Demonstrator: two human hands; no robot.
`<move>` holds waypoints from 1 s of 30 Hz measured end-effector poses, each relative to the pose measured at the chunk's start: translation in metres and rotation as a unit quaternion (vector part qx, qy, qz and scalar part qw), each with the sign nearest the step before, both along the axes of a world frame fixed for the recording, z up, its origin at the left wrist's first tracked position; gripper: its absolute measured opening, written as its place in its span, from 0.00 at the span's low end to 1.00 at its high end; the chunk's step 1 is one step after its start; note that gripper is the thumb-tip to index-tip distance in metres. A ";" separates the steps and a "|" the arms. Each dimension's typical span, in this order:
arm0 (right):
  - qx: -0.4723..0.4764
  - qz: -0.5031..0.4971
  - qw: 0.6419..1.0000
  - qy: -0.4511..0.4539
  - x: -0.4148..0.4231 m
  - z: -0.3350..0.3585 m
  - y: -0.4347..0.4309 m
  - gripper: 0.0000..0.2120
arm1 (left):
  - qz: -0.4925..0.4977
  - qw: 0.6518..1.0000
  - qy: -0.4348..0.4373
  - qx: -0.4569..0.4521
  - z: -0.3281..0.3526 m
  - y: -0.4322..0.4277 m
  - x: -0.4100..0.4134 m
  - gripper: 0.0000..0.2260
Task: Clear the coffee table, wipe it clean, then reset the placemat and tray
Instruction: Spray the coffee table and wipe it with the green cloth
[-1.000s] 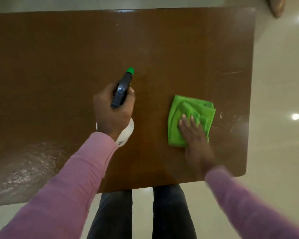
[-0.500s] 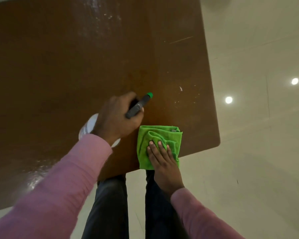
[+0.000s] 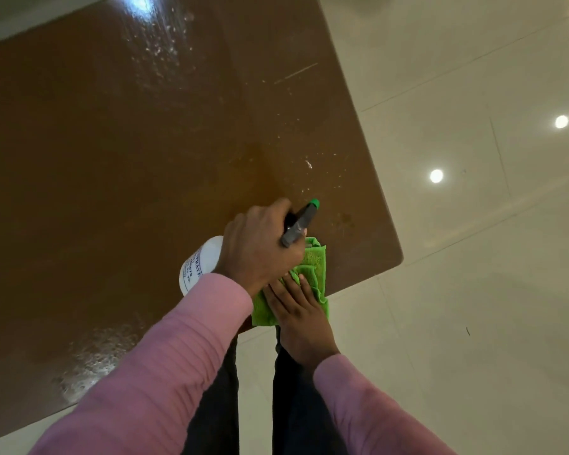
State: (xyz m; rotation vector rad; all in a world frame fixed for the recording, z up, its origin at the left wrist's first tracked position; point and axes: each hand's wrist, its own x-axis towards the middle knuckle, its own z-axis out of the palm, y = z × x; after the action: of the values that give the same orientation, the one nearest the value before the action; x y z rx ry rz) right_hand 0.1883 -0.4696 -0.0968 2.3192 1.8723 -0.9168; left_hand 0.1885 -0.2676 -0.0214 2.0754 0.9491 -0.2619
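Note:
The brown coffee table [image 3: 119,165] fills the left and middle of the head view, its top glossy with wet streaks and droplets. My left hand [image 3: 260,247] grips a white spray bottle [image 3: 199,262] by its dark trigger head, whose green nozzle [image 3: 313,203] points up and right. Just below it, my right hand [image 3: 298,310] presses flat on a folded green cloth [image 3: 314,274] at the table's near edge. My left hand overlaps the cloth's upper left part and hides it.
Pale glossy floor tiles [image 3: 473,290] with bright light reflections lie to the right of the table. The table's near right corner [image 3: 396,257] is rounded. My dark trouser legs [image 3: 289,405] stand at the table's near edge.
My right hand has slid the green cloth from the table's right side back to the near edge. My left hand with the bottle has moved over the cloth. The view has swung.

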 end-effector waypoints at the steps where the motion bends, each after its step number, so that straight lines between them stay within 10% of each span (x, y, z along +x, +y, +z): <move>1: -0.003 -0.001 1.000 0.007 -0.001 0.000 -0.001 0.41 | 0.016 1.000 0.003 0.004 0.000 0.006 -0.001 0.09; 25: 0.026 0.029 0.999 0.011 0.008 -0.006 -0.006 0.35 | 0.216 0.968 -0.058 0.114 0.011 0.095 0.000 0.12; 30: 0.031 -0.175 0.983 -0.048 0.101 -0.003 -0.029 0.37 | 0.289 0.951 -0.082 0.071 0.004 0.072 -0.034 0.10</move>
State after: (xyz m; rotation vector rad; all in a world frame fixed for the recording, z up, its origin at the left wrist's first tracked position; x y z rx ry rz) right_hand 0.2893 -0.4983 -0.1000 2.7321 1.5035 -0.7594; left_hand 0.1547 -0.1952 -0.0174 1.8091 1.4500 0.2888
